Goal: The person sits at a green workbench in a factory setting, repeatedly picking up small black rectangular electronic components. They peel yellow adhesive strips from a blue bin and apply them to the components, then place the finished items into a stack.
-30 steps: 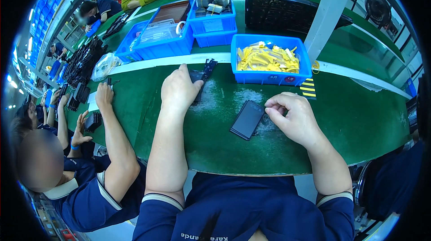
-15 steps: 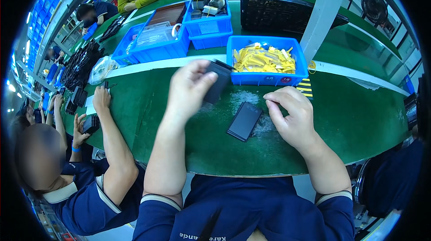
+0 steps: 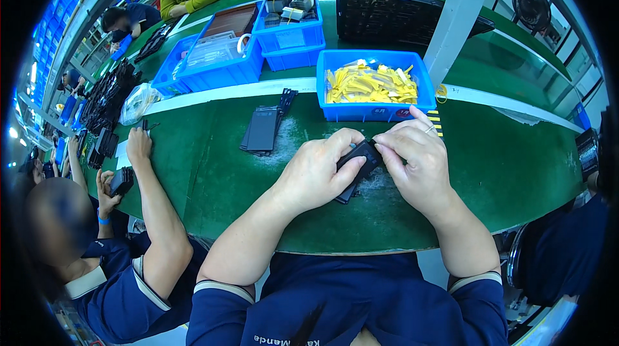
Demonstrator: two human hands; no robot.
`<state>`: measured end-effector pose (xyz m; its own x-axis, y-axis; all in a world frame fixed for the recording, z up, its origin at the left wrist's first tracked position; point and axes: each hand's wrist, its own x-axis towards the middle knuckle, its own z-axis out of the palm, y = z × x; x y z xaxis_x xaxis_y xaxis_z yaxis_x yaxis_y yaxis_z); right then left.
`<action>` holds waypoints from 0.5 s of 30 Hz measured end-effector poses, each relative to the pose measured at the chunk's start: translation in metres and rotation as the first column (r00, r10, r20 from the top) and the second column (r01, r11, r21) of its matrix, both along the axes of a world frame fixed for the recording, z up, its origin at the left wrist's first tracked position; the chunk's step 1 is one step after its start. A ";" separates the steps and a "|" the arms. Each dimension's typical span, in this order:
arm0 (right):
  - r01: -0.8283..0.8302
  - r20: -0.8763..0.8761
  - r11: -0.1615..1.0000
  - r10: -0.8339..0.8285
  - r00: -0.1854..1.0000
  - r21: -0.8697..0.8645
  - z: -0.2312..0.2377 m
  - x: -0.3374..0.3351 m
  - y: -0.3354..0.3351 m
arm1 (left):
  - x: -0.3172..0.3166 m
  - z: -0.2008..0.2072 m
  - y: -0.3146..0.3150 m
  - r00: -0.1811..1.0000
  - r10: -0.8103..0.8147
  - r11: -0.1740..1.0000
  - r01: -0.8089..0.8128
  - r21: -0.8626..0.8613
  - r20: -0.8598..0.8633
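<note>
My left hand (image 3: 319, 172) grips a flat black rectangular pack (image 3: 369, 156), like a phone battery, between thumb and fingers. It is held tilted just above the green tabletop. Fingertips of my right hand (image 3: 416, 159) are pinched together at the pack's upper right end; what they hold there is too small to make out. Partly hidden under the held pack, more flat black packs (image 3: 346, 195) lie on the table. A fanned stack of similar packs (image 3: 263, 128) rests to the left, beyond my left forearm.
A blue bin (image 3: 374, 112) of yellow strips stands just beyond my hands, beside a grey post (image 3: 461, 23). Farther left are blue bins (image 3: 219, 75) and a clear plastic bag (image 3: 138, 102). A co-worker's arm (image 3: 164, 210) rests at the left, near black packs (image 3: 121, 181).
The stack from my left hand now lies on the table to the left. My left hand has come right and down and taken a single pack; my right fingers have closed in on its end.
</note>
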<state>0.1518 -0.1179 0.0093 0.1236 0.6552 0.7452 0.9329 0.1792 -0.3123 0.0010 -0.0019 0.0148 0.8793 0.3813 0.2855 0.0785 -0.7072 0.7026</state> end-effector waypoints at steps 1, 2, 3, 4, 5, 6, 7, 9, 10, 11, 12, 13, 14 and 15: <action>0.006 0.007 1.000 -0.006 1.000 -0.016 0.000 0.000 0.000 | 0.000 -0.002 0.000 1.000 0.000 1.000 0.000 0.022 0.006; 0.013 0.014 0.999 -0.013 1.000 -0.033 0.000 0.000 0.000 | 0.001 -0.004 -0.001 1.000 -0.002 0.999 0.001 0.043 0.011; 0.017 0.024 0.999 -0.016 1.000 -0.044 0.001 0.000 0.002 | 0.001 -0.006 -0.001 1.000 -0.002 1.000 0.002 -0.028 0.001; 0.038 0.049 0.998 -0.036 0.998 -0.055 0.001 -0.001 0.002 | 0.002 -0.008 -0.003 1.000 -0.004 0.995 0.003 -0.099 -0.009; 0.060 0.074 0.996 -0.055 0.996 -0.066 0.001 -0.004 0.001 | 0.002 -0.010 -0.004 1.000 -0.007 0.986 0.004 -0.169 -0.018; 0.085 0.099 0.993 -0.077 0.992 -0.077 0.000 -0.006 0.000 | 0.004 -0.013 -0.005 1.000 -0.005 0.979 0.001 -0.203 -0.021; 0.118 0.155 0.991 -0.106 0.982 -0.068 -0.002 -0.008 0.000 | 0.006 -0.016 -0.005 1.000 -0.003 0.972 -0.003 -0.237 -0.024; 0.152 0.239 0.987 -0.136 0.962 -0.053 -0.001 -0.014 -0.001 | 0.006 -0.014 -0.005 0.999 0.009 0.961 -0.023 -0.274 -0.054; 0.170 0.280 0.984 -0.151 0.948 -0.046 0.000 -0.015 -0.002 | 0.006 -0.009 -0.005 0.997 0.018 0.960 -0.040 -0.277 -0.080; 0.159 0.294 0.986 -0.140 0.946 -0.043 0.001 -0.015 -0.003 | 0.006 -0.006 -0.005 0.994 0.028 0.958 -0.057 -0.280 -0.107; 0.145 0.309 0.989 -0.125 0.943 -0.040 0.001 -0.015 -0.003 | 0.006 -0.006 -0.003 0.993 0.040 0.962 -0.067 -0.266 -0.108; 0.130 0.323 0.991 -0.111 0.940 -0.037 0.002 -0.015 -0.003 | 0.006 -0.006 -0.001 0.993 0.051 0.965 -0.077 -0.252 -0.108; 0.102 0.276 0.995 -0.091 0.957 -0.025 0.003 -0.015 -0.003 | 0.006 -0.006 0.001 0.992 0.062 0.967 -0.087 -0.238 -0.109; 0.073 0.228 0.997 -0.069 0.971 -0.010 0.005 -0.014 -0.003 | 0.005 -0.008 0.002 0.993 0.069 0.961 -0.091 -0.261 -0.091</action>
